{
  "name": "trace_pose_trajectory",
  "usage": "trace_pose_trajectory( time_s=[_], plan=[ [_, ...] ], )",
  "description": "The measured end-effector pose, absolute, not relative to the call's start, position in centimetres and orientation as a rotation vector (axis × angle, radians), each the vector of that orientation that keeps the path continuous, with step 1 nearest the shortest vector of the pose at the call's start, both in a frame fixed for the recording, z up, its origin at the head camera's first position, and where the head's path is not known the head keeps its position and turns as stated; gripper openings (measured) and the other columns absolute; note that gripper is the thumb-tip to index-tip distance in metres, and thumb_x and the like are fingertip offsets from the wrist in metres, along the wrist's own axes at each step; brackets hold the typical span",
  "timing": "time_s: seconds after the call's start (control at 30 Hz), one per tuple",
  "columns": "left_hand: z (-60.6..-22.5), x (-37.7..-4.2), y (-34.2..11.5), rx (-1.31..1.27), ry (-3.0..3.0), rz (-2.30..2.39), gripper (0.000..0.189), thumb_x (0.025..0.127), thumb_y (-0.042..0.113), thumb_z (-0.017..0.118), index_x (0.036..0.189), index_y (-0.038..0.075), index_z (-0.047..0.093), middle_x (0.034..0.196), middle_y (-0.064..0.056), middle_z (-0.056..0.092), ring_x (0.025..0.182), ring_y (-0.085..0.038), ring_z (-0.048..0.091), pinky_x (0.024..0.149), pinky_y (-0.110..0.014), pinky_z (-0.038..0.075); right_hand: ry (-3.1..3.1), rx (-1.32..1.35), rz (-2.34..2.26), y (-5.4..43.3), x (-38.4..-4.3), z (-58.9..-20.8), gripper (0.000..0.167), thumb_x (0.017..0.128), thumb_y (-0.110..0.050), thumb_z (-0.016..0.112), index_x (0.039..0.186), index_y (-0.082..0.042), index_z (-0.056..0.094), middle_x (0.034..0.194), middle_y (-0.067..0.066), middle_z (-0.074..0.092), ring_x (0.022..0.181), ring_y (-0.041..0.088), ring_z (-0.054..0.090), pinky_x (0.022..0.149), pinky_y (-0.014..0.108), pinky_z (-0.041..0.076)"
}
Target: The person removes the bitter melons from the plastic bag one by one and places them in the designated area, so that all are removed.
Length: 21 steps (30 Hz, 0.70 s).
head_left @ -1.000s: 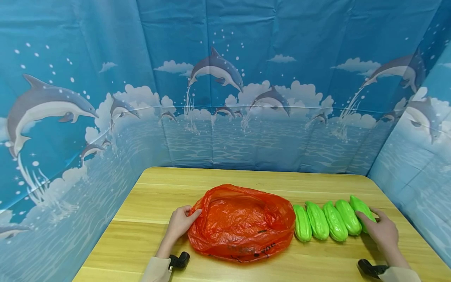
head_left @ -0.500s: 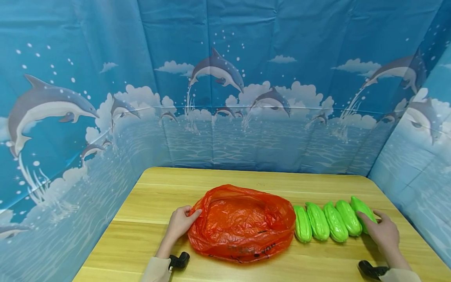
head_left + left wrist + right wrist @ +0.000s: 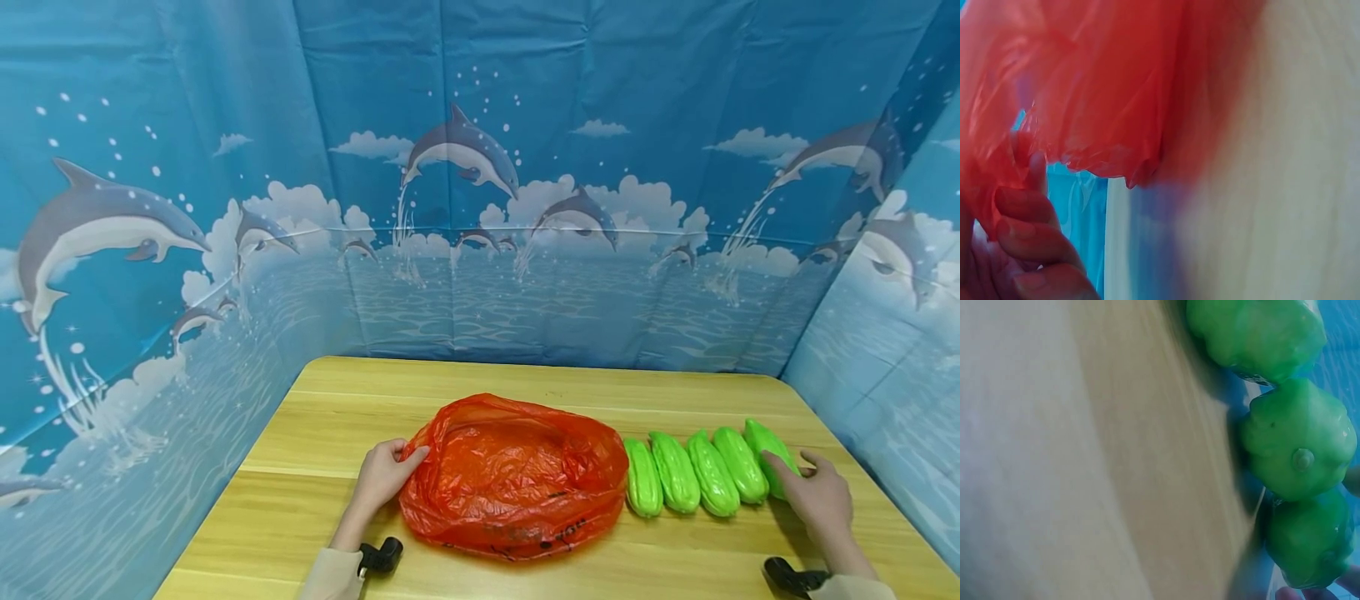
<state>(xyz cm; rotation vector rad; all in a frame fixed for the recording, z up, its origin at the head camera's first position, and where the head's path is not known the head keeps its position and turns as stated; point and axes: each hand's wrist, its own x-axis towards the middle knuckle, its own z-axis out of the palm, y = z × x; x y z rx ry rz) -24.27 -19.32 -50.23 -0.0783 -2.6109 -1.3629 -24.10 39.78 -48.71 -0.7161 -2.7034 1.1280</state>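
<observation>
A red plastic bag [image 3: 517,475] with black print lies with its mouth spread on the table. My left hand [image 3: 382,475] pinches the bag's left edge between thumb and fingers; in the left wrist view curled fingers [image 3: 1038,240] hold the thin film [image 3: 1104,81]. To the right of the bag, several glossy green bitter melons [image 3: 712,475] lie side by side in a slanted row. At its far right end, my right hand [image 3: 821,500] grips the last bitter melon [image 3: 768,446], thumb on the near left side. In the right wrist view, fingertips show around that melon [image 3: 1310,540].
Everything rests on a light wooden table [image 3: 315,425]. Blue dolphin-print curtains [image 3: 480,292] hang behind it and along both sides. A black wrist device [image 3: 382,554] is strapped at the left wrist, another device [image 3: 791,575] at the right.
</observation>
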Motion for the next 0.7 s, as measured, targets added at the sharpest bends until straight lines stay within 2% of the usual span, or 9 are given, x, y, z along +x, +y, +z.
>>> trace_pose_trajectory(
  time_s=[0.13, 0.3, 0.53, 0.6, 0.7],
  plan=[
    [-50.2, -24.3, -19.3, -0.056, -2.626, -1.365, 0.041, 0.087, 0.036, 0.069, 0.062, 0.012, 0.047, 0.050, 0.006, 0.037, 0.045, -0.009, 0.038, 0.050, -0.023, 0.031, -2.663, -0.692, 1.130, 39.9, -24.1, -48.5, 0.088, 0.093, -0.052, 0.047, 0.141, 0.016, 0.018, 0.129, 0.043, 0.032, 0.115, 0.053, 0.037, 0.086, 0.058, 0.036],
    [-50.2, -24.4, -19.2, -0.035, -2.626, -1.384, 0.044, 0.086, 0.044, 0.067, 0.062, 0.013, 0.049, 0.050, 0.005, 0.038, 0.046, -0.010, 0.039, 0.051, -0.024, 0.032, -2.633, -0.686, 1.108, 40.0, -24.1, -48.1, 0.087, 0.093, -0.050, 0.048, 0.142, 0.014, 0.017, 0.135, 0.043, 0.027, 0.119, 0.056, 0.029, 0.090, 0.063, 0.030],
    [-49.8, -24.1, -19.5, 0.044, -2.601, -1.419, 0.053, 0.086, 0.058, 0.058, 0.060, 0.013, 0.049, 0.051, 0.004, 0.039, 0.048, -0.012, 0.039, 0.051, -0.025, 0.031, -2.587, -0.621, 1.037, 38.5, -24.6, -47.1, 0.084, 0.093, -0.049, 0.049, 0.147, 0.005, 0.014, 0.144, 0.038, 0.013, 0.130, 0.057, 0.005, 0.087, 0.074, 0.016],
    [-49.6, -24.0, -19.8, 0.080, -2.587, -1.405, 0.054, 0.087, 0.059, 0.056, 0.061, 0.012, 0.052, 0.052, 0.003, 0.041, 0.048, -0.013, 0.039, 0.051, -0.026, 0.031, -2.549, -0.526, 0.994, 37.5, -24.9, -46.5, 0.082, 0.093, -0.046, 0.051, 0.147, 0.006, 0.016, 0.143, 0.038, 0.014, 0.130, 0.057, 0.006, 0.086, 0.074, 0.015],
    [-49.0, -24.0, -20.6, 0.132, -2.555, -1.358, 0.051, 0.089, 0.058, 0.055, 0.073, 0.010, 0.062, 0.062, 0.002, 0.051, 0.054, -0.015, 0.045, 0.056, -0.029, 0.036, -2.491, -0.331, 0.937, 35.8, -25.2, -45.3, 0.078, 0.094, -0.041, 0.053, 0.146, 0.007, 0.019, 0.142, 0.038, 0.018, 0.130, 0.055, 0.011, 0.088, 0.074, 0.013]
  ],
)
